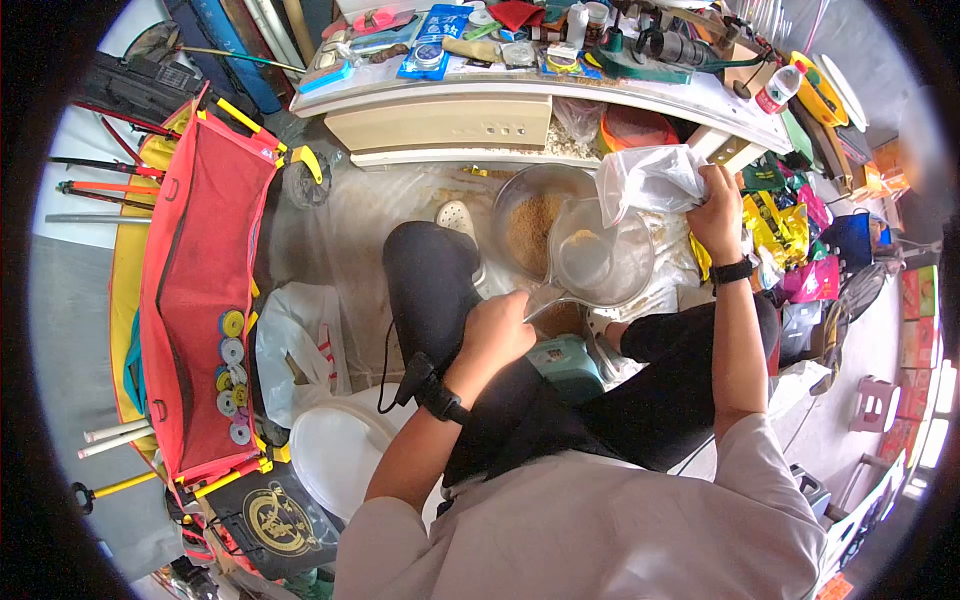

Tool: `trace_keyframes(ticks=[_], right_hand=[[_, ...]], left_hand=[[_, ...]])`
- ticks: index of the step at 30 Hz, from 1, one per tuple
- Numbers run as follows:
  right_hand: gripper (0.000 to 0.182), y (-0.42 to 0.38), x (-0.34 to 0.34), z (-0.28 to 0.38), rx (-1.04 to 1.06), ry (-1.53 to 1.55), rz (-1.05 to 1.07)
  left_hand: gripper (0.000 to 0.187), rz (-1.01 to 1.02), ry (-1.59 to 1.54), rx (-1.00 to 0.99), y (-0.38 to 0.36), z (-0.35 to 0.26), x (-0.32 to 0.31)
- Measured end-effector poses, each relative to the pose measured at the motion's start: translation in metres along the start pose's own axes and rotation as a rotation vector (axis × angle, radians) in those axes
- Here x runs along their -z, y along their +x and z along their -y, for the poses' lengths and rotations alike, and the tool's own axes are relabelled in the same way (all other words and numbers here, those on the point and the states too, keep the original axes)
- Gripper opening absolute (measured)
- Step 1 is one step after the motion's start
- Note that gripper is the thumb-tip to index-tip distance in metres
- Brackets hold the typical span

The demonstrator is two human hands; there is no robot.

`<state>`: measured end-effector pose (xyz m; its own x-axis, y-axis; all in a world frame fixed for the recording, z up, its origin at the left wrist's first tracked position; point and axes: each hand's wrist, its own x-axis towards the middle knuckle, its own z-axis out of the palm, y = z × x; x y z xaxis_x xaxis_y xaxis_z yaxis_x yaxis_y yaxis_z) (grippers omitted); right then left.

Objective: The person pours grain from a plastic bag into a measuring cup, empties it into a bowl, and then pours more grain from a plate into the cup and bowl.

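Observation:
My left hand [500, 332] is closed round the handle of a clear plastic measuring jug [622, 272]. A little pale brown material shows inside the jug. Up and to the right, my right hand [718, 215] grips the edge of a clear plastic bag [650, 178], whose mouth hangs over the jug. What the bag holds, if anything, I cannot make out. A large round bowl [548, 178] stands on the floor between my feet, with light brown grains [530, 228] inside. The jug covers part of the bowl's right side.
A cluttered workbench [440, 95] stands ahead. To the left is a long red mesh-topped bag [205, 270] holding several line spools. A white bucket [335, 455] is by my left leg, a teal box [565, 365] between my legs. Colourful packets [780, 228] lie to the right.

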<state>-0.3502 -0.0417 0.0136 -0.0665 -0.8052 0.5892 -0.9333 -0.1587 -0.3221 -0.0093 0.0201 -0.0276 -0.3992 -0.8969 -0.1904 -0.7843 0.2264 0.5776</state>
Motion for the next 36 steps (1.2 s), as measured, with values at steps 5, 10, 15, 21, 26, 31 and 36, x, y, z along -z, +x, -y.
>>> trace_keyframes(ticks=[5,10,15,21,26,31,36], right_hand=[[0.034,0.0,-0.002,0.001,0.034,-0.014,-0.022],[0.03,-0.004,-0.008,0.012,0.071,-0.106,-0.011],[0.027,-0.007,-0.014,0.016,0.111,-0.111,-0.022],[0.026,-0.006,-0.014,0.027,0.109,-0.084,-0.046],[0.029,-0.006,-0.018,0.029,0.158,-0.053,0.006],[0.037,-0.006,-0.017,0.041,0.165,-0.065,0.146],[0.044,-0.011,-0.019,0.047,0.078,0.073,0.228]], left_hand=[[0.011,-0.003,0.003,-0.001,0.0,0.0,-0.001],[0.01,-0.055,-0.016,-0.008,0.001,0.001,-0.004],[0.01,-0.051,-0.004,-0.022,0.002,0.002,-0.005],[0.01,-0.045,-0.011,-0.034,0.001,0.001,-0.004],[0.01,-0.022,0.014,-0.024,0.002,0.0,-0.004],[0.01,-0.033,0.005,-0.031,0.002,-0.001,-0.003],[0.01,-0.037,0.001,-0.024,0.002,0.0,-0.004]])
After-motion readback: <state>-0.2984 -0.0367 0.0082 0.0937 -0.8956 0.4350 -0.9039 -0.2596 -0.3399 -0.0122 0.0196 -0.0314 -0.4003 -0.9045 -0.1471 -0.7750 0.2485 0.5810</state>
